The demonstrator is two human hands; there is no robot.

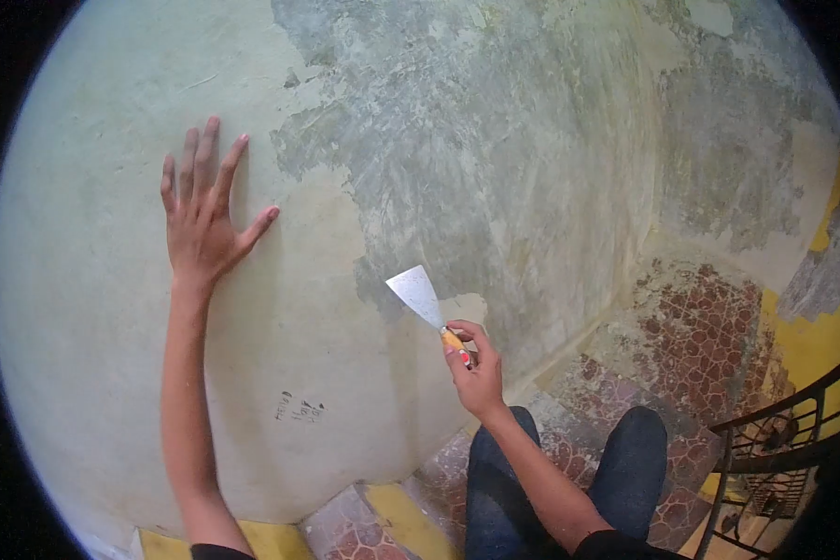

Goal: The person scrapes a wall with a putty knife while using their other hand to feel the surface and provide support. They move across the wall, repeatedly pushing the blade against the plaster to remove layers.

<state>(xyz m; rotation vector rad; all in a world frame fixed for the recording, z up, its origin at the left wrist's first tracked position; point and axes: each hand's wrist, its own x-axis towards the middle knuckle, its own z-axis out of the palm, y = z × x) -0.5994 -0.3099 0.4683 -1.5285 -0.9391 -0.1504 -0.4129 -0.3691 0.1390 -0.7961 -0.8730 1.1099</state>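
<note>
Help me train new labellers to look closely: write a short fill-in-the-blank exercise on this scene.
1. The right hand grips the scraper by its ____.
2. The left hand is spread against the ____.
3. Between left and right, the dark railing lies toward the picture's ____ edge.

Missing words: handle; wall; right.

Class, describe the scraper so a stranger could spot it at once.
Find the big wall with its rough grey patch. Near the patch's lower edge, the person's right grip holds the scraper. Its flared, silvery blade on a yellowish handle stands out against the dull wall.
</note>
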